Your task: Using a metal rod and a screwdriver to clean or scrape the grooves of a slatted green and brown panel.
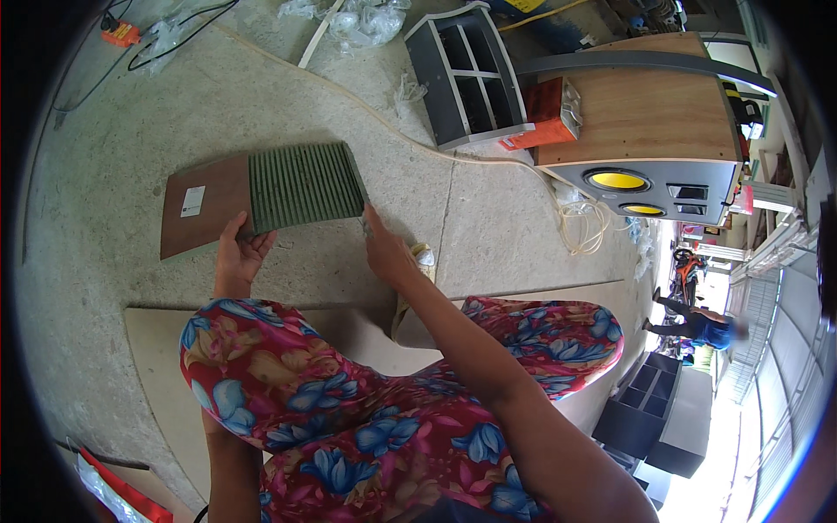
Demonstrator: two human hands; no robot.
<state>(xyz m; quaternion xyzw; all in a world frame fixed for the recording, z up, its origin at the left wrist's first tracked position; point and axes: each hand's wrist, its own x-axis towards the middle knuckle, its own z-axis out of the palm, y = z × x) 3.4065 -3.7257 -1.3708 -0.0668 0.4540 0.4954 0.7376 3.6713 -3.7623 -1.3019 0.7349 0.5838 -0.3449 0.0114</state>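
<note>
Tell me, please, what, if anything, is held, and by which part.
The brown and green panel, by its near edge: left hand about midway along, right hand at the right-hand corner.

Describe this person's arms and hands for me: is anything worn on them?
The left hand and right hand are ordinary human hands, ungloved. No sleeve shows on the left forearm or right arm; no cables or markings stand out. Any ring would be hard to make out. The trousers are red with blue flowers.
</note>
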